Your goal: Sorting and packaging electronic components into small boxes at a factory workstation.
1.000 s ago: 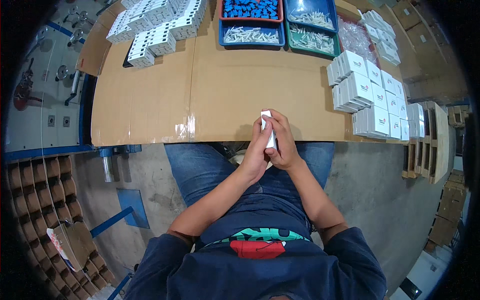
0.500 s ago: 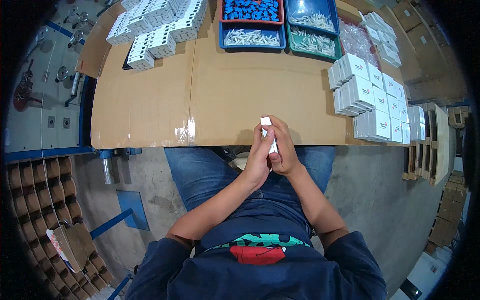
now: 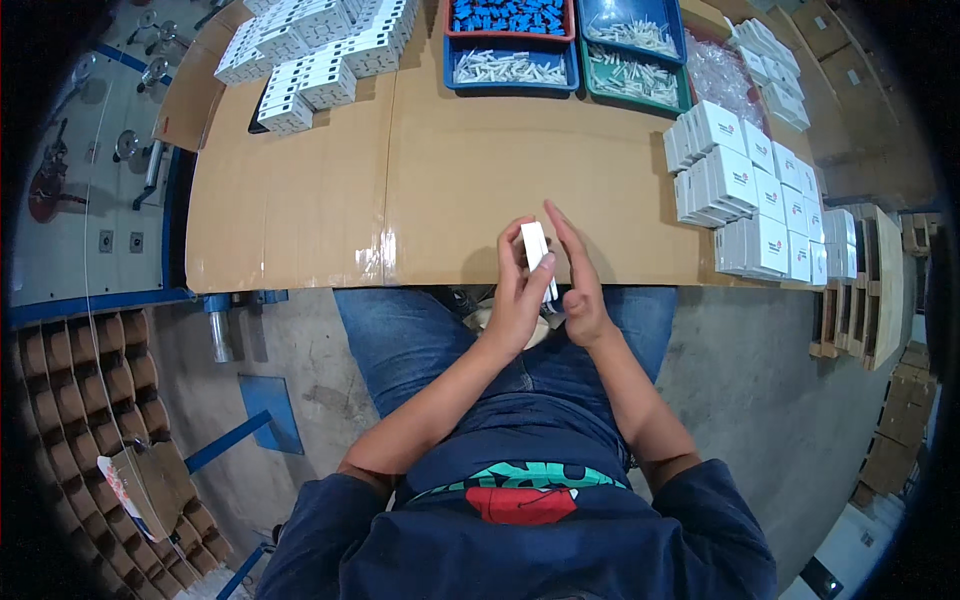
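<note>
Over the near edge of the cardboard-covered table, my left hand point(image 3: 518, 290) grips a small white box-like piece point(image 3: 536, 250) on edge, with the thumb along its near side. Its broad faces are mostly turned from view, so I cannot tell its exact kind. Just to the right of the piece, my right hand point(image 3: 582, 285) is held upright and flat, its fingers stretched out and apart from the piece.
Stacked white pieces point(image 3: 340, 75) fill the far left, and more white boxes point(image 3: 755, 195) are piled at the right. Along the back stand a red tray point(image 3: 453, 18) of blue parts, blue trays point(image 3: 512, 90) and a green tray point(image 3: 640, 102) of white pegs. The cardboard tabletop point(image 3: 290, 200) lies between.
My right hand has let go of the white piece and opened out to the right. My left hand keeps its hold. The view has shifted slightly.
</note>
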A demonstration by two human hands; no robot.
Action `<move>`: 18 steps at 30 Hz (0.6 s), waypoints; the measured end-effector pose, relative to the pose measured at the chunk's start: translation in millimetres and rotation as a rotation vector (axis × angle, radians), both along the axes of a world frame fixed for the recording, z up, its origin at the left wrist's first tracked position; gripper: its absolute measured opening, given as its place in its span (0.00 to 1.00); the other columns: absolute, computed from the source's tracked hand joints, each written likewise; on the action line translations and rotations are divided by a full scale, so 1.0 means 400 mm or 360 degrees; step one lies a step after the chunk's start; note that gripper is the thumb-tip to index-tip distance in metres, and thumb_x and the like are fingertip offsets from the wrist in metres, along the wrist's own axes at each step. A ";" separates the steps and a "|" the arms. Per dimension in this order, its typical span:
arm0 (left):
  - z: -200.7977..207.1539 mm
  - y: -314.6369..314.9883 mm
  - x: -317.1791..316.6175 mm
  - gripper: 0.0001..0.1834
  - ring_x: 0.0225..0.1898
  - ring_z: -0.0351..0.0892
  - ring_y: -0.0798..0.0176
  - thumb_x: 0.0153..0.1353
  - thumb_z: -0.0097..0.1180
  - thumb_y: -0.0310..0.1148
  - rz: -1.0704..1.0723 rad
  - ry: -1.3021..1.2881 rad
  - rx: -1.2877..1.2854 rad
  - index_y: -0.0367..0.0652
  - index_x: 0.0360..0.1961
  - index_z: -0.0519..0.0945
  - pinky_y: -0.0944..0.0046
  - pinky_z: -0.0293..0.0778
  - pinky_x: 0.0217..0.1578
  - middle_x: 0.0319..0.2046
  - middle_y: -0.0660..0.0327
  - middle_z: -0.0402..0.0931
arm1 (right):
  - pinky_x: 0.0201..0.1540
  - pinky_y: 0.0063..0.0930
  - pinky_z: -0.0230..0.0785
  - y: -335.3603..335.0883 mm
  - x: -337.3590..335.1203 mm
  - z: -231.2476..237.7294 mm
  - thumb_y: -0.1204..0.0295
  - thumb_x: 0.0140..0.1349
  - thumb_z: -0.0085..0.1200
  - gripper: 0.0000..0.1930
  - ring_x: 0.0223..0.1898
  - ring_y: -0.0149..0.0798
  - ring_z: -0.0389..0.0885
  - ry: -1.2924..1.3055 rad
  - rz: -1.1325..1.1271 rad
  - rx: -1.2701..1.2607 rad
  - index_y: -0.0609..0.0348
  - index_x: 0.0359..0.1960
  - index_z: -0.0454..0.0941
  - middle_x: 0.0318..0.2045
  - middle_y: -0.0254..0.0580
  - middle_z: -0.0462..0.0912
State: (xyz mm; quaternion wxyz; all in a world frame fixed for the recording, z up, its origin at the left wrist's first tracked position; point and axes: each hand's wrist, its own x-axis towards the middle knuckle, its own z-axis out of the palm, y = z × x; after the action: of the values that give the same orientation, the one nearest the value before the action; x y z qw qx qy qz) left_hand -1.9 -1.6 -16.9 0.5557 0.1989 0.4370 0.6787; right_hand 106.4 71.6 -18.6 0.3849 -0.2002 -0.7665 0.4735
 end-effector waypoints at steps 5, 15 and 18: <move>-0.010 -0.018 -0.045 0.46 0.67 0.65 0.52 0.63 0.67 0.32 -0.0004 0.1119 0.0212 0.42 0.75 0.50 0.53 0.64 0.67 0.66 0.50 0.61 | 0.74 0.41 0.54 -0.009 0.012 0.020 0.47 0.74 0.49 0.38 0.75 0.48 0.60 0.0293 0.0196 -0.0972 0.64 0.74 0.60 0.76 0.54 0.60; -0.024 -0.013 -0.041 0.62 0.75 0.56 0.48 0.60 0.54 0.74 -0.0065 0.0675 0.0160 0.47 0.80 0.39 0.49 0.54 0.74 0.73 0.49 0.54 | 0.72 0.39 0.58 0.002 0.015 0.016 0.65 0.62 0.69 0.35 0.73 0.43 0.64 0.0191 0.0115 -0.0939 0.62 0.69 0.69 0.72 0.50 0.67; 0.015 -0.016 -0.040 0.51 0.71 0.62 0.53 0.69 0.31 0.76 -0.0258 -0.0208 -0.0175 0.48 0.79 0.49 0.52 0.60 0.70 0.70 0.52 0.61 | 0.70 0.39 0.62 0.005 0.014 -0.003 0.58 0.56 0.73 0.40 0.70 0.45 0.68 0.0077 0.0080 -0.0559 0.61 0.68 0.71 0.68 0.49 0.71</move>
State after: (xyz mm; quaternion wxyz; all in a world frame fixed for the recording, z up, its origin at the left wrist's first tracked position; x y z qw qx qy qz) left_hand -18.0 -7.8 -11.1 0.6462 0.1580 0.4189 0.6181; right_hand 112.1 73.6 -19.8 0.3504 -0.2336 -0.6673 0.6143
